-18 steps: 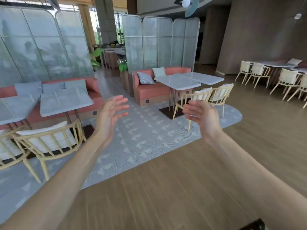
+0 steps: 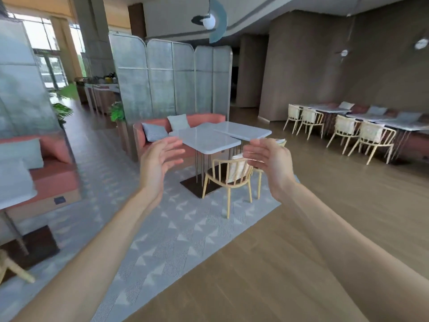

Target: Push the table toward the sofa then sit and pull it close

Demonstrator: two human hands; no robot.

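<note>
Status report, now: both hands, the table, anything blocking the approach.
Left hand and right hand open, raised, holding nothing. Table untouched, ahead by the sofa. Wooden chair stands at the table's near side, in the way.

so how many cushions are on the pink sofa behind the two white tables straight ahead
2: a striped cushion at the pink sofa's left end, and a plain pale cushion just right of it. The tables may hide more.

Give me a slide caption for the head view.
Both open hands, left hand and right hand, reach toward white table before the pink sofa.
</note>
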